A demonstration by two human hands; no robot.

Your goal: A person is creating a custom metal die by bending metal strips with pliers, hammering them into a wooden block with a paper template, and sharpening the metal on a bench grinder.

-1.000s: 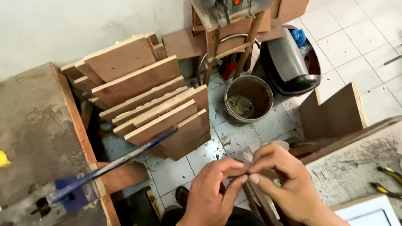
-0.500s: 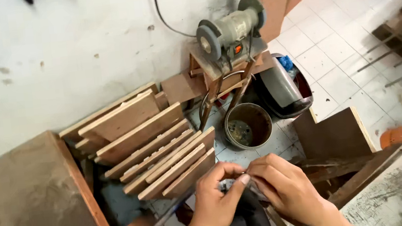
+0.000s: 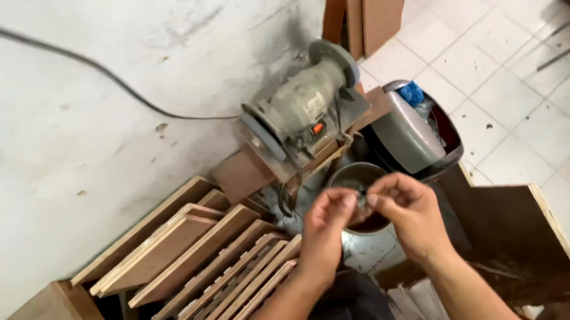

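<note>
Left hand point(image 3: 327, 222) and right hand point(image 3: 403, 211) pinch small dark part point(image 3: 362, 192) between fingertips above bucket point(image 3: 357, 177); fiddling mid-way, grinder point(image 3: 301, 112) untouched

Bench grinder point(image 3: 301, 112) behind bucket point(image 3: 356, 177); plywood stack point(image 3: 205, 274) left, bin point(image 3: 409, 133) right.

Small dark item point(image 3: 363, 192), pinched between both hands' fingertips.

Left hand point(image 3: 328, 220), right hand point(image 3: 403, 209), fingertips seemingly pinched together
</note>
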